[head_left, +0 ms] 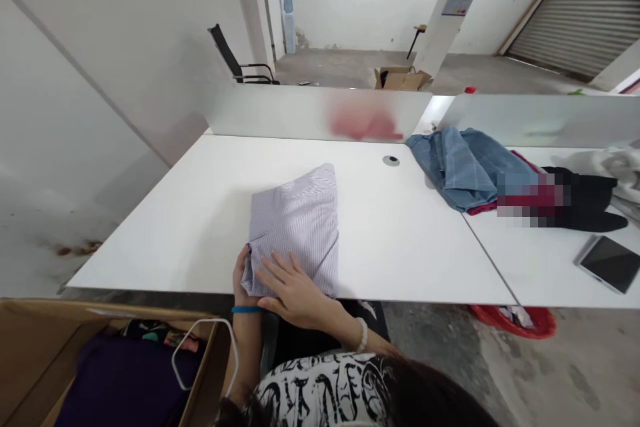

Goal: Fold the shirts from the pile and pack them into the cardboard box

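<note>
Head view: a folded striped shirt point(300, 220) lies at the table point(200, 213) near edge, left hand point(241, 280) pinching its corner, right hand point(295, 290) flat and open on top. Seems a smoothing stage; lifting it would need support beneath.

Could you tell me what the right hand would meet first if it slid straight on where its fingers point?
The right hand lies flat on the striped shirt, pointing far-left; it would cross more shirt, then probably brush the left hand at the shirt's edge.
</note>
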The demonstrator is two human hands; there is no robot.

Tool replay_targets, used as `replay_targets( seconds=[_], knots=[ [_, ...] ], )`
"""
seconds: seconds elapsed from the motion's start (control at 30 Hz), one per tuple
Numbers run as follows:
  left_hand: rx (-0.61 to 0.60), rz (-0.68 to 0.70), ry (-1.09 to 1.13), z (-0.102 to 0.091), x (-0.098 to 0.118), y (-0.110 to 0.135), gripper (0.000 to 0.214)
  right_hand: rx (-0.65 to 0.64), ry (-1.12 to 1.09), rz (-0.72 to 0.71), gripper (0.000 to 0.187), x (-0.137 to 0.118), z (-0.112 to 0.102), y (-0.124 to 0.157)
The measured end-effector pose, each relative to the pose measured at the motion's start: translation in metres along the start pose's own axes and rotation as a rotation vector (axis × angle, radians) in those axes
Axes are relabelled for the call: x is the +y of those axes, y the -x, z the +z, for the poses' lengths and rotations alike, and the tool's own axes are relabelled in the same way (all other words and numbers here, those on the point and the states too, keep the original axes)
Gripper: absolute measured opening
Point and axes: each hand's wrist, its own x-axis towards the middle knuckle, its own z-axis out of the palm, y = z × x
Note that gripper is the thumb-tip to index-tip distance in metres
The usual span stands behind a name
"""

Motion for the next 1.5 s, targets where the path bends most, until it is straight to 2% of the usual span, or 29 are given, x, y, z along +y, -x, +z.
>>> replay_targets(
  seconds=[0.1, 0.17, 0.23, 0.3, 0.37, 0.4, 0.47, 0.53, 0.6, 0.7, 0.87, 0.97, 1.07, 1.17, 1.27, 1.33, 1.4, 1.5],
  knots=[
    [0.013, -0.019, -0.069, 0.003, 0.016, -0.001, 0.040, 0.079, 0.024, 0.080, 0.052, 0.017, -0.018, 0.029],
    [0.059, 0.013, -0.212, 0.000, 0.030, -0.003, 0.059, 0.116, 0.066, 0.196, 0.063, 0.031, -0.020, 0.054],
    [0.114, 0.105, -0.418, -0.004, 0.043, -0.003, 0.071, 0.117, 0.104, 0.292, 0.075, 0.042, -0.014, 0.078],
    [0.141, 0.264, -0.586, 0.002, 0.054, -0.003, 0.065, 0.111, 0.128, 0.353, 0.078, 0.050, -0.006, 0.097],
    [0.076, 0.442, -0.642, 0.025, 0.058, -0.003, 0.051, 0.123, 0.144, 0.387, 0.076, 0.054, 0.001, 0.107],
    [-0.007, 0.502, -0.648, 0.043, 0.057, -0.003, 0.045, 0.135, 0.152, 0.396, 0.074, 0.054, 0.004, 0.109],
    [-0.258, 0.544, -0.708, 0.087, 0.047, -0.004, 0.038, 0.157, 0.168, 0.402, 0.071, 0.054, 0.008, 0.109],
    [-0.467, 0.549, -0.956, 0.132, 0.032, -0.009, 0.040, 0.175, 0.182, 0.404, 0.066, 0.053, 0.010, 0.107],
    [-0.517, 0.521, -1.138, 0.165, 0.015, -0.018, 0.046, 0.202, 0.183, 0.410, 0.058, 0.052, 0.013, 0.107],
    [-0.534, 0.501, -1.216, 0.183, -0.002, -0.033, 0.047, 0.272, 0.180, 0.420, 0.048, 0.051, 0.022, 0.108],
    [-0.573, 0.522, -1.287, 0.178, -0.007, -0.048, 0.043, 0.339, 0.189, 0.433, 0.044, 0.049, 0.031, 0.111],
    [-0.582, 0.541, -1.309, 0.172, -0.003, -0.047, 0.047, 0.358, 0.143, 0.414, 0.042, 0.045, 0.020, 0.110],
    [-0.565, 0.629, -1.256, 0.154, 0.000, -0.040, 0.052, 0.378, 0.104, 0.347, 0.040, 0.040, 0.005, 0.107],
    [-0.437, 0.709, -1.104, 0.116, 0.003, -0.032, 0.052, 0.332, 0.137, 0.263, 0.046, 0.037, 0.005, 0.099],
    [-0.191, 0.635, -1.013, 0.074, 0.005, -0.034, 0.054, 0.233, 0.209, 0.218, 0.056, 0.036, 0.022, 0.093],
    [-0.071, 0.567, -1.093, 0.054, 0.008, -0.040, 0.060, 0.180, 0.242, 0.201, 0.059, 0.035, 0.033, 0.093],
    [-0.013, 0.525, -1.264, 0.045, 0.012, -0.049, 0.065, 0.142, 0.251, 0.188, 0.062, 0.034, 0.040, 0.096],
    [0.050, 0.439, -1.469, 0.046, 0.018, -0.063, 0.071, 0.095, 0.232, 0.168, 0.064, 0.030, 0.040, 0.103]
  ],
)
